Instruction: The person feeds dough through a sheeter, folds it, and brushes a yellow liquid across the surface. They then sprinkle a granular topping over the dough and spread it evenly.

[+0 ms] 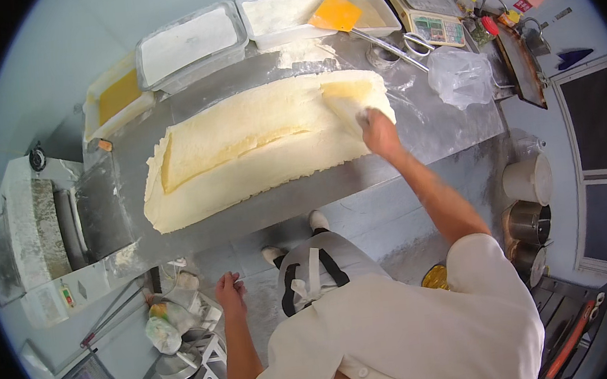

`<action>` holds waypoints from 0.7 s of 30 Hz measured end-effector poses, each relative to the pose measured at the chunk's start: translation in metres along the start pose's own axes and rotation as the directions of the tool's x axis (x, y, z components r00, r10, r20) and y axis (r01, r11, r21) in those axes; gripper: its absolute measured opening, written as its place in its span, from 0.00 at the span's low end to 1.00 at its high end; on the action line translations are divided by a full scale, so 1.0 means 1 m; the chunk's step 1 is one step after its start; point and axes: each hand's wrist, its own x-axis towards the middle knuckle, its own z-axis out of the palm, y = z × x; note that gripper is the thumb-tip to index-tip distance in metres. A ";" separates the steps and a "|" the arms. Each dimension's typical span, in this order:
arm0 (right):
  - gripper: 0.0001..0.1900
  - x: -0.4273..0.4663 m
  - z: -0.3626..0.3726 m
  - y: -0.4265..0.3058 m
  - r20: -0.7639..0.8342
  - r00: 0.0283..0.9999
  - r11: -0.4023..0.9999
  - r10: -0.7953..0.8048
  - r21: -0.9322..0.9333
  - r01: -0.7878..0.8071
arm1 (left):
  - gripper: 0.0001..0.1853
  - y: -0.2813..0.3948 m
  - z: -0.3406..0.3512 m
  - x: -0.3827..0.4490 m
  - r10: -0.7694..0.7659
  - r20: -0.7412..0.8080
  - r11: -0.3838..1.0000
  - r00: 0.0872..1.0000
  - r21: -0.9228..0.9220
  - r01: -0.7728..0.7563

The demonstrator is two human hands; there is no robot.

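A long sheet of pale dough (279, 159) lies across the steel worktable (304, 195) before me. A yellow layer (351, 89) shows on its surface at the right end, and yellow also runs along a strip at the left end and a thin line mid-sheet. My right hand (381, 133) is over the right end of the dough, fingers curled in; motion blur hides whether it pinches something. My left hand (231, 294) hangs off the table's near side, fingers loosely bent, holding nothing.
Along the back stand tubs of white powder (187, 41), a tray with a yellow substance (118, 96), an orange spatula (336, 13), scissors (417, 44) and a digital scale (435, 26). A plastic bag (460, 75) lies right. A roller machine (49, 228) adjoins the left end.
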 end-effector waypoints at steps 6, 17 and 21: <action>0.11 0.015 0.055 0.023 0.376 0.466 0.035 0.801 0.748 -0.663 | 0.07 0.008 -0.028 0.001 0.000 -0.067 1.000 0.998 0.014 0.001; 0.13 -0.107 0.039 0.048 0.159 0.334 0.201 0.929 0.541 -0.817 | 0.11 0.005 -0.080 0.020 -0.005 -0.023 1.000 1.000 -0.013 0.005; 0.09 -0.084 -0.004 0.044 0.161 0.674 0.446 0.721 0.637 -0.629 | 0.13 0.013 -0.090 0.022 0.016 -0.095 0.998 0.995 -0.051 -0.021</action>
